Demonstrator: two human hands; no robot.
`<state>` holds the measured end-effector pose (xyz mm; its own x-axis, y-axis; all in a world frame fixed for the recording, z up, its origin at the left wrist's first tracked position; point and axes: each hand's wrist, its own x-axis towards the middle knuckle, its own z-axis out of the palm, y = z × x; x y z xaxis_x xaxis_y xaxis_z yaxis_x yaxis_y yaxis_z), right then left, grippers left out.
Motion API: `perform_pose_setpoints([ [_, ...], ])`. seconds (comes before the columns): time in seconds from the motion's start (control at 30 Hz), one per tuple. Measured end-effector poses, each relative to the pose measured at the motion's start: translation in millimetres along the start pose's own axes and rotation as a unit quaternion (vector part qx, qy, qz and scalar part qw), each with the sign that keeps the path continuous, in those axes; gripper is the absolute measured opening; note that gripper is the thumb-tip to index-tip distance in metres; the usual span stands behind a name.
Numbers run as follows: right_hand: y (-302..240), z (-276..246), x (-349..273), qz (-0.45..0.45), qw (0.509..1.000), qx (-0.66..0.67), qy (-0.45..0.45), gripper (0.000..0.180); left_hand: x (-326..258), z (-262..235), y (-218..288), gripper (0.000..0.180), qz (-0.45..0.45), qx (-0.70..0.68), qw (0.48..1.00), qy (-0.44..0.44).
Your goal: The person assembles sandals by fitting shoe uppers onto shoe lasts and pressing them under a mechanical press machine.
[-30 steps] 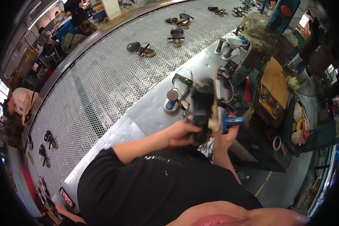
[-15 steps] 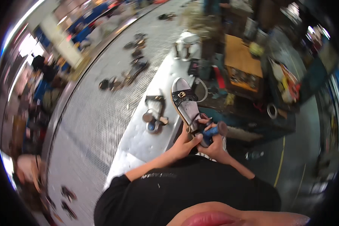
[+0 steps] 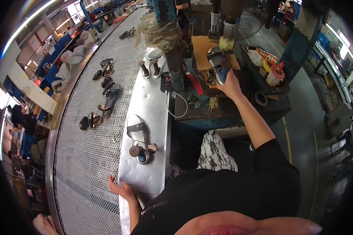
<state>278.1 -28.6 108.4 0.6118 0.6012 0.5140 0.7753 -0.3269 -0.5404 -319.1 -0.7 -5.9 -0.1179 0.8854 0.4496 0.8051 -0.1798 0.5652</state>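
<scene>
My right hand (image 3: 230, 84) grips a dark sandal (image 3: 217, 58) by its heel end, where a blue part shows. The sandal lies over an orange-brown board (image 3: 201, 49) on the machine, below a yellow-wrapped press head (image 3: 226, 43). Whether the press head touches it, I cannot tell. My left hand (image 3: 122, 189) is empty, its fingers apart, over the outer edge of the silver metal ledge (image 3: 145, 181). Farther along that ledge lies another sandal (image 3: 139, 131) with black straps, a pale insole and a round brown piece above its heel.
Several dark sandals (image 3: 110, 96) rest on the perforated conveyor (image 3: 80, 156) at left. Two brown-topped posts (image 3: 145, 69), a phone (image 3: 166, 82) and a white cable (image 3: 179, 116) sit toward the ledge's far end. A tray (image 3: 259, 80) with food and a drink cup (image 3: 275, 74) stands right.
The sandal held in both hands before me has moved away and onto the board, now in my right hand only. My left hand has let go and swung left to the ledge.
</scene>
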Motion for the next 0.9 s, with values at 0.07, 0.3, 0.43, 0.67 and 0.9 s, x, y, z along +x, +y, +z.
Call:
perform_pose_setpoints([
  [0.07,-2.6,9.5,12.8,0.001,1.000,-0.026,-0.014,0.085,-11.8,0.1,-26.2,0.061,0.008,0.055,0.998,-0.015],
  [0.3,13.0,25.8,32.2,-0.117,0.951,-0.276,-0.079,0.072,-21.1,0.8,-33.9,0.062,0.016,0.067,0.997,-0.030],
  [0.43,-18.7,21.5,25.4,-0.135,0.988,-0.040,0.057,0.061,-11.0,6.0,-19.1,0.066,-0.028,0.077,0.996,-0.040],
  [0.67,52.5,17.1,95.7,-0.122,0.989,-0.081,-0.032,0.046,-6.8,-11.7,-1.7,0.062,-0.030,0.025,0.999,0.001],
  [0.9,63.6,28.7,94.7,-0.182,0.979,-0.084,-0.046,0.041,-12.7,-23.8,-16.6,0.063,-0.027,0.010,0.999,-0.018],
])
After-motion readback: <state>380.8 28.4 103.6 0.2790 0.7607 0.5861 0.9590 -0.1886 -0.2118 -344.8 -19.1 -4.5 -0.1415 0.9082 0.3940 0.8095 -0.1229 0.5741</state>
